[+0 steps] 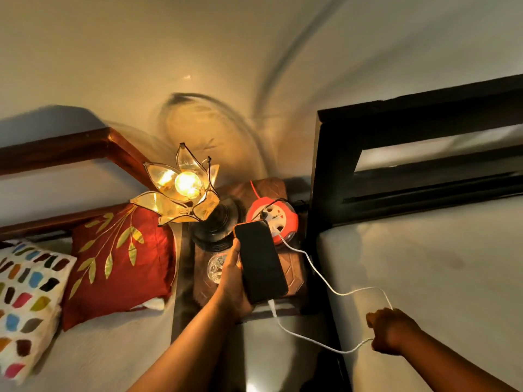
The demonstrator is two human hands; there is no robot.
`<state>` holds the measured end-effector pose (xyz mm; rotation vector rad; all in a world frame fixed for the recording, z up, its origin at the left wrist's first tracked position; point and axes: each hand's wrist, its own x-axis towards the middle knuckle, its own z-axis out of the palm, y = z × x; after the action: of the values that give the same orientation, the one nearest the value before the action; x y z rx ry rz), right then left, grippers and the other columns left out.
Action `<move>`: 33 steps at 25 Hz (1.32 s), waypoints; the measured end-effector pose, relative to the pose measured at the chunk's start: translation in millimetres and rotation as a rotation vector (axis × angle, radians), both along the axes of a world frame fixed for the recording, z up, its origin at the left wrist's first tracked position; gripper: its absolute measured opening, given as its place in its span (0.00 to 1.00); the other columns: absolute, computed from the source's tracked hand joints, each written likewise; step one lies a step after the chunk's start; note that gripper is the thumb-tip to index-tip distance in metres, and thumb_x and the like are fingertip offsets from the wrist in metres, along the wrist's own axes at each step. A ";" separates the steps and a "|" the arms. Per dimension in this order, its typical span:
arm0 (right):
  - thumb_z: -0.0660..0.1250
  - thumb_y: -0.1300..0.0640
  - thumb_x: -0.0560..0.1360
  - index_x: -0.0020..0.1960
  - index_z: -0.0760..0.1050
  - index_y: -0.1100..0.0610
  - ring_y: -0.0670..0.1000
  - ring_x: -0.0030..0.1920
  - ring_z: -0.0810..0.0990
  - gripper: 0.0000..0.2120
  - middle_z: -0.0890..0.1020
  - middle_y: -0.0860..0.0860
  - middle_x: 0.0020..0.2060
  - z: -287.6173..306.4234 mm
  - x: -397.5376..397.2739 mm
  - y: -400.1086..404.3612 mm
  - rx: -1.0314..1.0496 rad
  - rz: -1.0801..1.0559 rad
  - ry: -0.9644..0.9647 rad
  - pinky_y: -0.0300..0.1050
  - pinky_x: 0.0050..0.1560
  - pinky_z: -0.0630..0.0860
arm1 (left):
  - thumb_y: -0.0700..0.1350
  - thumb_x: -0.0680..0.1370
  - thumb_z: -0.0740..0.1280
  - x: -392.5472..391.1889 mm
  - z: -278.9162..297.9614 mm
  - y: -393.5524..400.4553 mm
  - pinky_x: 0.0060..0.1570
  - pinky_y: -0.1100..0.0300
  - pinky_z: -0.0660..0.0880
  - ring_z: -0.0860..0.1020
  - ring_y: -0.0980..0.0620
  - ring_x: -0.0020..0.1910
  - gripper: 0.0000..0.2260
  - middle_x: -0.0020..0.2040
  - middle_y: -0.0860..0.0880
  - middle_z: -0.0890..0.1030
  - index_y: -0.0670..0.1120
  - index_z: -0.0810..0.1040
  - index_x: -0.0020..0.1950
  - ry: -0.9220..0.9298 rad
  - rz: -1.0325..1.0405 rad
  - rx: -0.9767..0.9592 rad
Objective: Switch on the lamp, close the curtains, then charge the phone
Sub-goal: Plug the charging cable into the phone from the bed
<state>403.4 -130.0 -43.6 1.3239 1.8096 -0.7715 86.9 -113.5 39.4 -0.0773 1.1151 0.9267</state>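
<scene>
Charging step: left hand (233, 281) is gripping the phone (260, 261), cable (325, 284) plugged in.
Right hand (389, 331) is pinching the cable's slack (lamp (184, 183) glowing); next, probably setting the phone down.

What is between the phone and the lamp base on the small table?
In the head view nothing lies between them: the phone, held in the left hand, overlaps the lamp base. A glass piece sits lower, beside the thumb.

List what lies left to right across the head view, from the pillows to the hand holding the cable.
Patterned pillow → red cushion → lamp → phone in left hand → right hand holding white cable.
</scene>
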 end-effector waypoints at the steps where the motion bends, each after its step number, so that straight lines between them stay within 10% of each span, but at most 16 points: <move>1: 0.63 0.48 0.72 0.65 0.69 0.52 0.55 0.65 0.72 0.22 0.74 0.53 0.64 -7.0 -1.2 3.7 0.009 0.026 -0.006 0.45 0.64 0.67 | 0.71 0.68 0.65 4.4 -10.2 -2.0 0.52 0.44 0.78 0.82 0.41 0.47 0.34 0.51 0.40 0.83 0.42 0.83 0.54 0.040 0.033 -0.047; 25: 0.61 0.53 0.74 0.64 0.69 0.54 0.60 0.60 0.76 0.19 0.73 0.58 0.63 -85.2 -54.5 39.3 -0.094 -0.008 0.208 0.50 0.58 0.75 | 0.71 0.73 0.54 39.5 -118.4 -12.9 0.37 0.52 0.80 0.85 0.43 0.41 0.31 0.47 0.42 0.86 0.47 0.82 0.52 0.305 0.233 -0.313; 33: 0.59 0.55 0.76 0.70 0.67 0.55 0.58 0.71 0.66 0.22 0.67 0.57 0.70 -95.3 -44.5 30.7 -0.054 0.015 0.239 0.49 0.68 0.67 | 0.63 0.75 0.62 39.8 -114.2 1.8 0.51 0.46 0.78 0.81 0.38 0.54 0.27 0.57 0.38 0.82 0.43 0.77 0.62 0.346 0.253 -0.289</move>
<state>358.9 -99.3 -139.0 1.2239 1.9663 -0.9980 126.7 -111.8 -74.8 -0.3096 1.5841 1.0205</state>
